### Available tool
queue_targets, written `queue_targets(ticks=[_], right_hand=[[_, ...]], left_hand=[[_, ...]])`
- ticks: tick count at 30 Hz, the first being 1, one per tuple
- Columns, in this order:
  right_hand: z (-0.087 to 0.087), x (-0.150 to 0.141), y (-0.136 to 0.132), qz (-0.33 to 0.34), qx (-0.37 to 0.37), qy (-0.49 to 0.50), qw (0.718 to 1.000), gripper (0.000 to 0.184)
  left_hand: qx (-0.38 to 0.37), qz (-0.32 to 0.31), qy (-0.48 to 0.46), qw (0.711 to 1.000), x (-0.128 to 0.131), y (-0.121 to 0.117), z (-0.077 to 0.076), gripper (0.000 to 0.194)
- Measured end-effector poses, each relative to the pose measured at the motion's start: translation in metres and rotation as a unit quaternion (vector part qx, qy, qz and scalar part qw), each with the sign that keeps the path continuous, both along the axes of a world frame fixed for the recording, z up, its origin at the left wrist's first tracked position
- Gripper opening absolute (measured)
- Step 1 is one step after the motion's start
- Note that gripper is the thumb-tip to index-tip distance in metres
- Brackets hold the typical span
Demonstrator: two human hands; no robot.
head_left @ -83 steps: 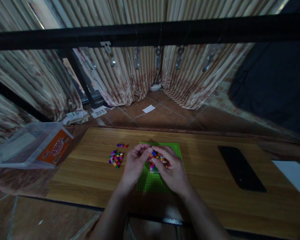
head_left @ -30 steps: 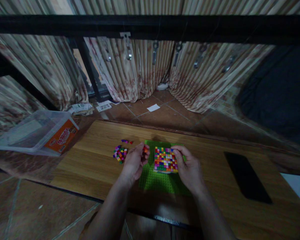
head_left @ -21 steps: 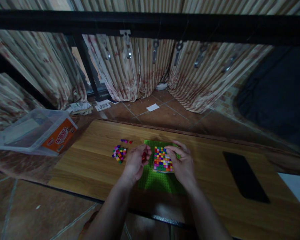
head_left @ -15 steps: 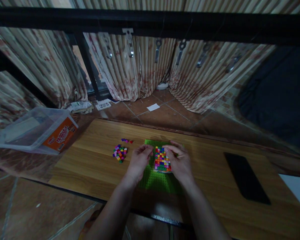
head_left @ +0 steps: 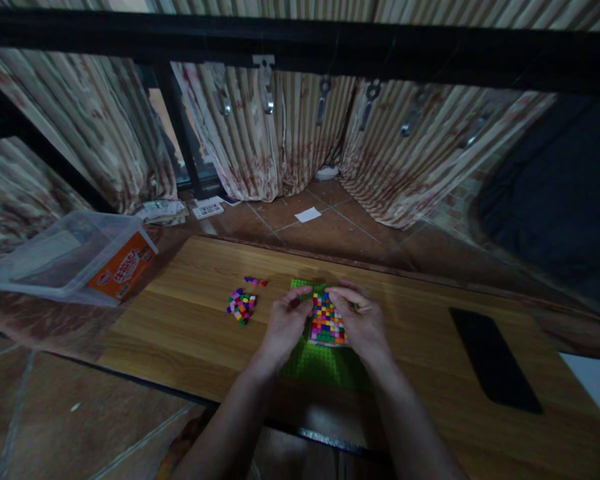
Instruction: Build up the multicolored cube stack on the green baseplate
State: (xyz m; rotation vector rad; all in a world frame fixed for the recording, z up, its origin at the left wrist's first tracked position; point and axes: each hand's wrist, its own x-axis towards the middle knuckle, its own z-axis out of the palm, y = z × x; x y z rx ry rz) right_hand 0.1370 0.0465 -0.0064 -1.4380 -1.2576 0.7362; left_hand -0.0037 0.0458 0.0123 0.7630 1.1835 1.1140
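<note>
A rectangular block of small multicoloured toy bricks (head_left: 326,323) sits over a green studded baseplate (head_left: 315,363), in front of me on the table. My left hand (head_left: 291,321) is at the block's upper left edge, thumb and fingers curled together. Whatever lies between those fingertips is too small or hidden to make out. From the right, my right hand (head_left: 364,321) closes around the block's side, its fingers bent over the far edge and the thumb on the top. That hand covers part of the block's right side. Loose toy bricks (head_left: 241,307) lie in a pile left of the baseplate.
A short row of bricks (head_left: 253,281) lies behind the pile. A black flat panel (head_left: 495,360) rests on the wooden table (head_left: 180,320) at right, near white paper (head_left: 593,380). A clear plastic bin (head_left: 75,260) with an orange label stands left of the table.
My left hand has moved slightly right, its fingertips coming to the block's upper left edge. My right hand stays by the block's right side. The view has shifted slightly.
</note>
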Motion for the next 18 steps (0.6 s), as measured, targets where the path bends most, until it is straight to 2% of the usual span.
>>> queue_targets(ticks=[5, 9, 16, 18], right_hand=[[0.0, -0.002, 0.007, 0.05, -0.036, -0.009, 0.998, 0.021], [-0.002, -0.002, 0.009, 0.06, -0.05, 0.002, 0.997, 0.023], [0.013, -0.004, 0.006, 0.063, -0.006, -0.142, 0.988, 0.022], [0.016, -0.005, 0.006, 0.064, -0.012, -0.155, 0.986, 0.023]], left_hand=[[0.009, -0.025, 0.012, 1.0, 0.001, 0.003, -0.001, 0.028], [0.034, -0.029, 0.042, 0.998, 0.001, 0.003, -0.004, 0.024], [0.049, -0.036, 0.041, 0.997, 0.002, 0.002, -0.009, 0.024], [0.05, -0.036, 0.031, 0.998, 0.002, 0.002, -0.01, 0.025]])
